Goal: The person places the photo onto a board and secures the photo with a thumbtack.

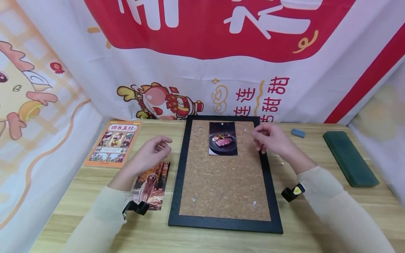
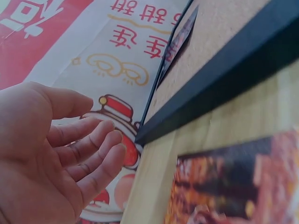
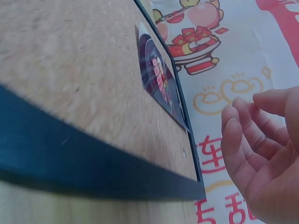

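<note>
A cork board (image 1: 225, 182) with a black frame lies on the table. Near its top edge a food photo (image 1: 223, 138) hangs from a pin (image 1: 222, 123). My left hand (image 1: 152, 151) hovers left of the board with loosely bent fingers and nothing in them; the left wrist view shows its bare palm (image 2: 42, 158). Below it a dog photo (image 1: 152, 188) lies on the table, partly covered by my forearm. Over the board's upper right edge is my right hand (image 1: 269, 138), fingers loosely curled. In the right wrist view no object shows between its fingers (image 3: 232, 135).
Clear pins sit in the cork, including one at the lower right (image 1: 254, 204) and one at the lower left (image 1: 194, 199). An orange booklet (image 1: 112, 144) lies at left. To the right are a small blue block (image 1: 298, 133) and a dark green case (image 1: 350, 160). Printed cloth (image 1: 202, 70) hangs behind.
</note>
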Available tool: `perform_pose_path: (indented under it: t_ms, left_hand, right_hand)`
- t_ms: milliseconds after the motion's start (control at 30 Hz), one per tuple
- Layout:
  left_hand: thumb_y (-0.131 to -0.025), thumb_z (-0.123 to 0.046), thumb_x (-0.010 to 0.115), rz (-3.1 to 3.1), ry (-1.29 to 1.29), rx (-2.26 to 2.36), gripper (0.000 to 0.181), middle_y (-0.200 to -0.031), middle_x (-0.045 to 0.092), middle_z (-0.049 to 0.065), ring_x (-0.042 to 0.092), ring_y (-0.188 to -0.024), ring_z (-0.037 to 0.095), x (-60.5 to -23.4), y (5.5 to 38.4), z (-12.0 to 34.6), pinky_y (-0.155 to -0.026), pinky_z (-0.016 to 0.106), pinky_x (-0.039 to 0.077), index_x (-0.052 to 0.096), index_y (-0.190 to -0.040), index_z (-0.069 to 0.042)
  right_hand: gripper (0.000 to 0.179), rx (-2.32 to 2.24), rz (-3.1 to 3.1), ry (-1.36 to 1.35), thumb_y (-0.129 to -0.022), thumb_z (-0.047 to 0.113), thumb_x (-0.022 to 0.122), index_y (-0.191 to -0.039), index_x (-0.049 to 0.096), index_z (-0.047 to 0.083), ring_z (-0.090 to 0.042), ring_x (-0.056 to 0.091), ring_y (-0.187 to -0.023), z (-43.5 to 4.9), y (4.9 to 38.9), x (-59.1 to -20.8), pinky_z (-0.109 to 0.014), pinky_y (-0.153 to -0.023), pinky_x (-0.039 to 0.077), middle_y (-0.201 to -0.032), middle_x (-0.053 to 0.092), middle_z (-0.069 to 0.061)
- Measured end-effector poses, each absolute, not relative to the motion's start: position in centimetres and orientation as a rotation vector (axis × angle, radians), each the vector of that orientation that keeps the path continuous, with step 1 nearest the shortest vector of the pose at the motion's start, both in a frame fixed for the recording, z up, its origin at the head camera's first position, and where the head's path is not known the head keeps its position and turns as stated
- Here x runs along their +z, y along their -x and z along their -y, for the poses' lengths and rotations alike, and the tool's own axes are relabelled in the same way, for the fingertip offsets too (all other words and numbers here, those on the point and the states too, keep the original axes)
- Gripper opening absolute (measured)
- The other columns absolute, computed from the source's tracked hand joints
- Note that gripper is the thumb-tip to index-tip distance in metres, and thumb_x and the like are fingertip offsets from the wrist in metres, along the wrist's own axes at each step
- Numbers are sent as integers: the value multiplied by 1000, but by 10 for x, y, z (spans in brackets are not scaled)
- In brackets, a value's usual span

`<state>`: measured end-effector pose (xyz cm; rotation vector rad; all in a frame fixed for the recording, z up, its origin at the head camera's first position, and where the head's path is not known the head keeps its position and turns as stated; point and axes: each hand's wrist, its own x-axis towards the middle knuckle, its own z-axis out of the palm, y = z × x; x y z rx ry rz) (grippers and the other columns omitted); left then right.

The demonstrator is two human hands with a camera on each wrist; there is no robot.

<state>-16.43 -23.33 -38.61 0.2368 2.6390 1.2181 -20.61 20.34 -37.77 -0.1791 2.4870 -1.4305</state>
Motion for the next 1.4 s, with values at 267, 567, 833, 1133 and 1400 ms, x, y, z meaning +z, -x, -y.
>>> perform_pose_path:
  t_ms: [267, 567, 833, 1133, 1400]
  left_hand:
    - [-111, -24, 60, -2713, -168, 1140, 42, -120, 69, 16, 68, -102, 26, -389, 140, 263, -77, 35, 57, 59, -146, -2]
    - [-109, -28, 65, -2744, -59, 1062, 49, -127, 67, 18, 70, -112, 32, -397, 126, 282, -85, 39, 61, 56, -148, 1]
    - [-101, -38, 76, -2801, 14, 859, 70, -131, 64, 27, 68, -113, 38, -407, 109, 297, -89, 49, 62, 51, -148, 8]
    - [-93, -48, 83, -2851, 63, 694, 90, -141, 56, 34, 59, -126, 53, -418, 94, 290, -104, 67, 53, 47, -150, 11]
    - [-89, -59, 84, -2911, 126, 455, 104, -137, 54, 38, 59, -121, 57, -417, 85, 279, -100, 70, 53, 45, -154, 11]
  right_hand:
    - [37, -1349, -2545, 204, -113, 29, 59, -126, 64, -5, -20, 70, -77, -229, 188, -387, -36, -67, 63, -98, 73, -17]
    - [39, -1285, -2572, 131, -114, 31, 56, -128, 64, -4, -18, 67, -80, -264, 167, -411, -31, -69, 62, -101, 73, -16]
    - [39, -1231, -2568, 29, -115, 34, 54, -131, 63, -1, -20, 65, -80, -284, 152, -425, -32, -66, 60, -102, 70, -15]
    - [40, -1205, -2571, -86, -113, 34, 57, -133, 62, -1, -22, 65, -79, -298, 145, -443, -32, -65, 60, -101, 71, -12]
    - [41, -1219, -2586, -138, -111, 33, 62, -133, 61, -1, -21, 65, -74, -298, 145, -448, -32, -62, 60, -95, 71, -10]
